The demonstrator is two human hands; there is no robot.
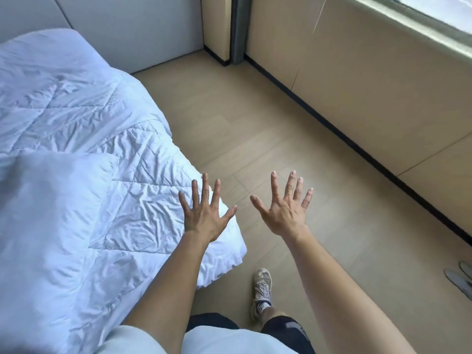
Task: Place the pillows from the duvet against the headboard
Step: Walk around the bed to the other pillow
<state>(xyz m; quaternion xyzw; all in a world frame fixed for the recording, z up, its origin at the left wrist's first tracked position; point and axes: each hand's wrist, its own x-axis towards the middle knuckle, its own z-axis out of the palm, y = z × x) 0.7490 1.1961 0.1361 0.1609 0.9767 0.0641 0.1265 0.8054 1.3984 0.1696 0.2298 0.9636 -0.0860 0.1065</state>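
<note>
Near pillow (46,200): laid on the duvet at the left, its right edge ending well short of the bed's side edge.
Far pillow (48,52): seen at the far left, lying on the bed next to the pale headboard (143,24).
Duvet (120,154): white, quilted and creased; its near right corner is draped over the bed edge toward the floor.
Left hand (204,215): held palm down over the duvet's right corner, fingers spread wide, nothing gripped.
Right hand (284,208): held over bare floor, fingers spread wide, nothing gripped.
Floor (268,123): an open wooden strip is left between bed edge and wall, running from near to far.
Shoe (261,290): planted on the floor just beside the duvet corner.
Wall (383,93): bounded below by a dark skirting line.
Slippers (461,277): partly cut off at the right edge.
Writing: none readable.
</note>
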